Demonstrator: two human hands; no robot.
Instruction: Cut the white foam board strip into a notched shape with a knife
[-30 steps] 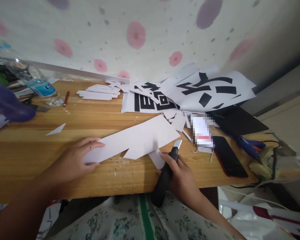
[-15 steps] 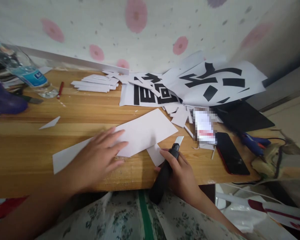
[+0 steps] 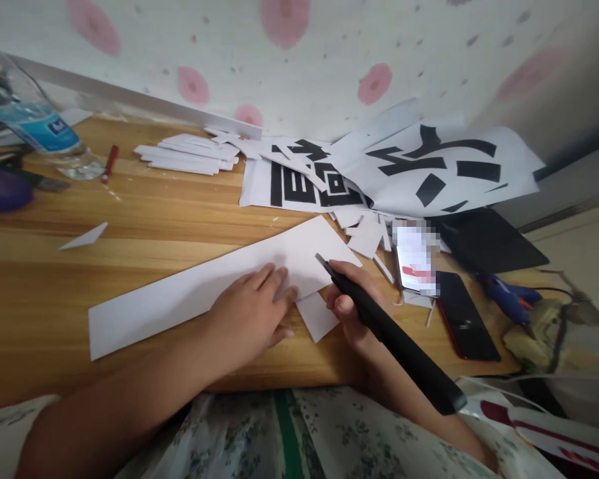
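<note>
Water bottle (image 3: pixel 40 126), red pen (image 3: pixel 109 163), stacked strips (image 3: pixel 184 156) back left; printed sheets (image 3: pixel 429 166), phone (image 3: pixel 466 316) right.

A wooden table (image 3: pixel 154 219) carries the lot. A long white strip (image 3: pixel 180 299) lies slantwise at 6 o'clock, a small white offcut (image 3: pixel 317 316) touching its right end. A triangular scrap (image 3: pixel 84 237) sits at 9, a water bottle (image 3: pixel 40 130) and a red pen (image 3: pixel 110 163) at 10, stacked white strips (image 3: pixel 184 154) at 11, black-printed sheets (image 3: pixel 429 169) at 2, and a dark phone (image 3: pixel 464 316) at 4.
</note>
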